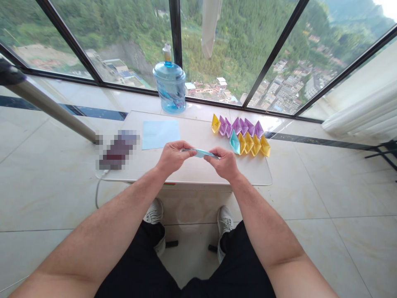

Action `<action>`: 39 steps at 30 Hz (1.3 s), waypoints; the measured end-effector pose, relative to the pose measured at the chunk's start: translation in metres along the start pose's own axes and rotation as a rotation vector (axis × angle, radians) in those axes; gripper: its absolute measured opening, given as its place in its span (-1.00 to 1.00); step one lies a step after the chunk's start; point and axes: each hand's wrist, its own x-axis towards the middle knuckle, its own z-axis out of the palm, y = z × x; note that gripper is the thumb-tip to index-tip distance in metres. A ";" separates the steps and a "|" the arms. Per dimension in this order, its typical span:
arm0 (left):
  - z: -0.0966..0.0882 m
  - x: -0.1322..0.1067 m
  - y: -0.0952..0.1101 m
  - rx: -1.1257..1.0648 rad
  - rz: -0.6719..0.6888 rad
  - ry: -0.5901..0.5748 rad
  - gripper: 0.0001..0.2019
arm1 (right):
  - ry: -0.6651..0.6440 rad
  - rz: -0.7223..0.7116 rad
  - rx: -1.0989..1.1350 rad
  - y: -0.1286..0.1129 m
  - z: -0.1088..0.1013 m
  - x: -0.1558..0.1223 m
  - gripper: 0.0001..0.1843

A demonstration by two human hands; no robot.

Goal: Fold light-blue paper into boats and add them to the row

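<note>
Between my two hands, above the front half of the low white table (145,171), is a folded light-blue paper (202,153). My left hand (173,156) pinches its left end between thumb and fingers. Its right end is pinched the same way by my right hand (223,162). The paper bows slightly upward in the middle; its exact folds are too small to tell. Behind my left hand a flat light-blue sheet (160,134) lies on the table. To the right stand folded paper boats: a teal boat (235,143), several yellow boats (256,147) and several purple boats (236,125).
A large blue water bottle (169,89) stands behind the table by the window. At the table's left end lies a pixelated object (119,151) with a cable (97,192). A slanted pole (56,105) rises at left, and a white curtain (359,107) hangs at right.
</note>
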 end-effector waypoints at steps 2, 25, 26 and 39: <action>-0.002 0.001 0.000 -0.008 0.016 -0.023 -0.68 | -0.004 0.028 0.033 -0.001 0.000 0.000 -0.75; 0.000 -0.002 0.006 0.097 0.036 -0.072 -0.77 | 0.020 0.095 0.197 -0.005 -0.002 0.002 -0.74; 0.000 -0.002 0.006 0.106 0.043 -0.070 -0.78 | 0.024 0.105 0.193 -0.006 -0.002 0.002 -0.75; 0.003 -0.005 0.008 0.343 0.079 -0.128 -0.74 | 0.026 0.051 0.078 -0.012 0.003 0.000 -0.73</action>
